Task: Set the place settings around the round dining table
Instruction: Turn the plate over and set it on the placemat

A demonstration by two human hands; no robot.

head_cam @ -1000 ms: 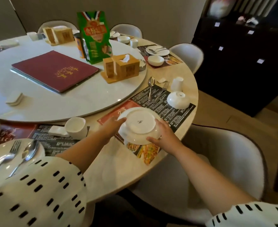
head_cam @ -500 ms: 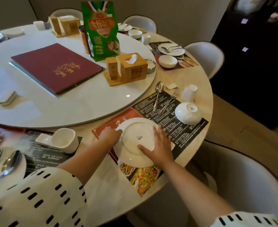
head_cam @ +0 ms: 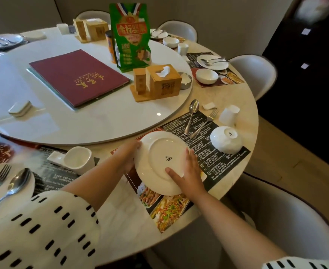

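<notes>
A white plate (head_cam: pixel 158 152) is upside down, its base mark showing, just above a dark printed placemat (head_cam: pixel 220 162) at the table's near right edge. My left hand (head_cam: pixel 127 155) grips the plate's left rim, fingers hidden beneath it. My right hand (head_cam: pixel 188 172) holds the right side, thumb laid across the base. On the same mat lie a spoon (head_cam: pixel 192 116) and a fork (head_cam: pixel 204 123), with an upturned bowl (head_cam: pixel 226 139) to their right. An upturned cup (head_cam: pixel 229 115) and a small spoon rest (head_cam: pixel 209 105) sit beyond the mat.
A white turntable (head_cam: pixel 93 123) carries a red menu (head_cam: pixel 78 76), a wooden tissue box (head_cam: pixel 162 81) and a green bag (head_cam: pixel 130 35). A cup (head_cam: pixel 78 160) lies on its side at the left setting. White chairs (head_cam: pixel 295 220) ring the table.
The plate has come down closer to the placemat. My right hand has slid from the rim further onto the plate's base. The view has moved nearer to the table.
</notes>
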